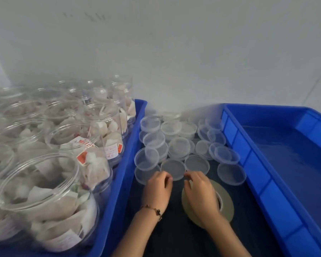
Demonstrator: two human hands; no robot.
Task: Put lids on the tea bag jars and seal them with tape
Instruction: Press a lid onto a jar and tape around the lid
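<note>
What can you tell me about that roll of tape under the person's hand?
The tape roll is a wide flat ring, dull olive-tan, with a pale core round its centre hole. It lies flat on the dark surface between the two blue trays, just in front of the clear lids. The right hand lies over its left half, hiding it.

Two bare forearms and hands, one bracelet.

The left hand (158,186) and right hand (200,193) are ungloved, with no sleeves showing on either forearm. The left wrist wears a thin chain bracelet (152,211), gold-toned, strung with small dark charms, possibly clover-shaped though blur hides their outline. No rings or watch are visible.
</note>
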